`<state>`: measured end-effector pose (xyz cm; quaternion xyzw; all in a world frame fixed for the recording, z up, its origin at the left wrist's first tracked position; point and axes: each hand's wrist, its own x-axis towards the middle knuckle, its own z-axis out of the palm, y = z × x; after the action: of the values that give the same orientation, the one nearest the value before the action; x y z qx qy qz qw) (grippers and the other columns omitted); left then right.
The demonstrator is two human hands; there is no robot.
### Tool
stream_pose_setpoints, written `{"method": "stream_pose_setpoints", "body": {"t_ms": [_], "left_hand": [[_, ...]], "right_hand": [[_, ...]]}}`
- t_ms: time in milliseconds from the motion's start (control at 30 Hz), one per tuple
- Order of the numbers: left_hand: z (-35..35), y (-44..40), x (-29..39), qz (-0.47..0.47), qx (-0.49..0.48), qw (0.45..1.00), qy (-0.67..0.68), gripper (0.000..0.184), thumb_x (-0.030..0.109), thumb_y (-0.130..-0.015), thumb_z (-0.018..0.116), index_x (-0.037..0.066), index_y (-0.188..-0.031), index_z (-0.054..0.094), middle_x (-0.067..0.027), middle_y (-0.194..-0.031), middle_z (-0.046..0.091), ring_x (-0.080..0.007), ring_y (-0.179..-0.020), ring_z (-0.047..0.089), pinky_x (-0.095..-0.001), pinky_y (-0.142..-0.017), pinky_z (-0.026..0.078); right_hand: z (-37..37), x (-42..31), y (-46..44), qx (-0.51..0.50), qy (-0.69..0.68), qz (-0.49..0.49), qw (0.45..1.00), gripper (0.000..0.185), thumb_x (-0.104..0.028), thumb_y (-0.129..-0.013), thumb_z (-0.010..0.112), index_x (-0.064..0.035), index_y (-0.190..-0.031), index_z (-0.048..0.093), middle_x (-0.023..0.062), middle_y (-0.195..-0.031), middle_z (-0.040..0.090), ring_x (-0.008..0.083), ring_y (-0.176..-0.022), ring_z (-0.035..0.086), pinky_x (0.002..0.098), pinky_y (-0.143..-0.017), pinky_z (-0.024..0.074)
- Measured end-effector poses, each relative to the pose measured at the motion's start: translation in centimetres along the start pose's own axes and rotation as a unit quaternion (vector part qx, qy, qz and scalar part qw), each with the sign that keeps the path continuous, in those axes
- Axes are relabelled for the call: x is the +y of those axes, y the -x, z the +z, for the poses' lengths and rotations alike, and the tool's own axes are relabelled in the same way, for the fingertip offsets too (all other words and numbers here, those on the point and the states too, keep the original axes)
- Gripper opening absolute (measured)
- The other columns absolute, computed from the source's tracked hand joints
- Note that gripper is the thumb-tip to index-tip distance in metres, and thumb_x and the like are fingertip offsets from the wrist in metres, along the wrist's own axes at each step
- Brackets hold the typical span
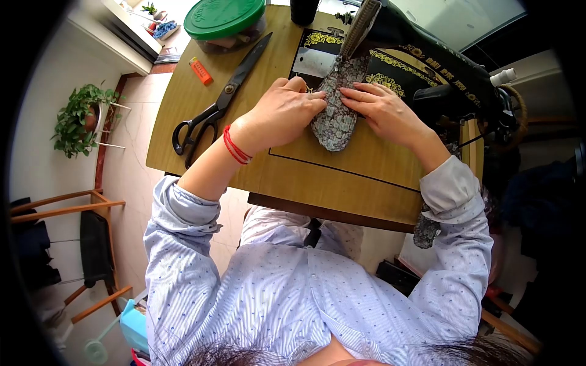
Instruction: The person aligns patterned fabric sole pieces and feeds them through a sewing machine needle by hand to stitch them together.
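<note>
A grey patterned, sole-shaped fabric piece [334, 122] lies on the sewing machine bed, its far end under the needle area of the black sewing machine [452, 67]. My left hand [284, 113] has its fingers curled and pinched at the piece's left edge. Opposite it, my right hand [387, 113] rests with fingers stretched out over the right edge, pressing on the fabric. Where the fabric meets the needle is hidden behind the machine head.
Large black-handled scissors [221, 104] lie left of my left hand, beside an orange lighter [199, 71]. A green-lidded tub [224, 18] stands at the far left of the wooden table [244, 177]. Another grey patterned piece [426, 232] hangs by the table's right front edge, near my sleeve.
</note>
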<state>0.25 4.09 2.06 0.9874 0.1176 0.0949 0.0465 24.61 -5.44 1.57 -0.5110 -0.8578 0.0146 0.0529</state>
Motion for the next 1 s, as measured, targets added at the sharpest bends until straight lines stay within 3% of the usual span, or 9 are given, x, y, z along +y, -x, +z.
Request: {"method": "stream_pose_setpoints", "body": {"t_ms": [200, 267, 533, 633, 700, 733, 800, 867, 1000], "left_hand": [[-0.7, -1.4, 0.9, -0.055, -0.079, 0.995, -0.020, 0.037, 0.016, -0.081, 0.065, 0.009, -0.118, 0.062, -0.0037, -0.105, 0.066, -0.0237, -0.099, 0.055, -0.0369, -0.089, 0.042], [0.7, -1.5, 1.0, -0.026, 0.030, 0.998, -0.043, 0.044, 0.028, -0.080, 0.070, 0.009, -0.118, 0.061, -0.0036, -0.097, 0.061, -0.0225, -0.098, 0.053, -0.0362, -0.086, 0.041], [1.8, -1.2, 1.7, -0.046, 0.057, 0.997, -0.016, 0.058, 0.040, -0.076, 0.073, 0.008, -0.123, 0.060, -0.0067, -0.106, 0.054, -0.0240, -0.103, 0.050, -0.0359, -0.088, 0.039], [2.0, -0.9, 1.8, -0.051, 0.063, 0.997, 0.001, 0.061, 0.042, -0.076, 0.073, 0.008, -0.125, 0.059, -0.0076, -0.109, 0.053, -0.0246, -0.105, 0.049, -0.0367, -0.089, 0.039], [2.2, -0.8, 1.7, -0.051, 0.070, 0.996, 0.009, 0.062, 0.042, -0.075, 0.073, 0.008, -0.126, 0.058, -0.0080, -0.110, 0.053, -0.0249, -0.106, 0.049, -0.0373, -0.090, 0.038], [2.2, -0.7, 1.8, -0.050, 0.074, 0.996, 0.007, 0.063, 0.042, -0.076, 0.072, 0.008, -0.126, 0.058, -0.0086, -0.114, 0.052, -0.0254, -0.107, 0.048, -0.0377, -0.090, 0.038], [2.4, -0.7, 1.8, -0.050, 0.079, 0.996, 0.007, 0.063, 0.043, -0.076, 0.072, 0.009, -0.127, 0.057, -0.0093, -0.118, 0.052, -0.0260, -0.108, 0.048, -0.0381, -0.091, 0.038], [2.7, -0.6, 1.9, -0.056, 0.085, 0.995, -0.002, 0.064, 0.044, -0.077, 0.071, 0.008, -0.129, 0.056, -0.0114, -0.128, 0.051, -0.0273, -0.111, 0.047, -0.0386, -0.094, 0.037], [3.0, -0.6, 2.2, -0.062, 0.068, 0.996, -0.016, 0.065, 0.046, -0.079, 0.068, 0.008, -0.130, 0.055, -0.0134, -0.137, 0.049, -0.0282, -0.115, 0.046, -0.0391, -0.096, 0.035]], "right_hand": [[-0.2, -0.6, 0.5, -0.014, 0.048, 0.006, 0.999, 0.054, -0.001, -0.077, 0.062, -0.0109, -0.130, 0.058, 0.0005, -0.143, 0.049, 0.0267, -0.130, 0.046, 0.0426, -0.111, 0.0353], [-0.6, -0.9, 0.8, -0.019, 0.052, 0.008, 0.998, 0.054, -0.001, -0.077, 0.062, -0.0122, -0.130, 0.058, 0.0008, -0.143, 0.049, 0.0272, -0.130, 0.046, 0.0429, -0.111, 0.0352], [-1.1, -1.3, 1.6, -0.026, 0.054, 0.018, 0.998, 0.055, 0.000, -0.076, 0.062, -0.0161, -0.128, 0.059, 0.0017, -0.143, 0.049, 0.0280, -0.132, 0.044, 0.0436, -0.112, 0.0339], [-2.1, -1.5, 2.1, -0.002, 0.066, -0.007, 0.998, 0.046, -0.001, -0.075, 0.063, -0.0139, -0.120, 0.065, 0.0036, -0.134, 0.057, 0.0274, -0.124, 0.052, 0.0422, -0.106, 0.0404], [-4.7, -1.7, 2.9, 0.047, -0.048, 0.028, 0.997, 0.035, -0.002, -0.076, 0.064, -0.0107, -0.109, 0.070, 0.0067, -0.119, 0.065, 0.0269, -0.110, 0.061, 0.0401, -0.096, 0.0478], [-6.2, -2.0, 3.4, 0.159, -0.051, 0.024, 0.986, 0.028, 0.000, -0.076, 0.065, -0.0079, -0.102, 0.071, 0.0094, -0.108, 0.069, 0.0269, -0.098, 0.066, 0.0377, -0.088, 0.0513], [-10.5, -1.9, 4.9, 0.298, 0.006, 0.105, 0.949, 0.027, 0.004, -0.079, 0.064, -0.0055, -0.104, 0.070, 0.0108, -0.107, 0.069, 0.0258, -0.100, 0.065, 0.0347, -0.086, 0.0522], [-13.1, 0.9, 8.5, 0.428, 0.141, 0.195, 0.871, 0.022, -0.008, -0.093, 0.060, -0.0053, -0.114, 0.068, 0.0097, -0.111, 0.068, 0.0218, -0.104, 0.063, 0.0323, -0.089, 0.0506], [-16.6, 13.0, 20.6, 0.431, 0.223, 0.410, 0.772, 0.043, -0.036, -0.100, 0.052, -0.0030, -0.126, 0.061, 0.0098, -0.111, 0.068, 0.0168, -0.101, 0.063, 0.0281, -0.089, 0.0484]]}}
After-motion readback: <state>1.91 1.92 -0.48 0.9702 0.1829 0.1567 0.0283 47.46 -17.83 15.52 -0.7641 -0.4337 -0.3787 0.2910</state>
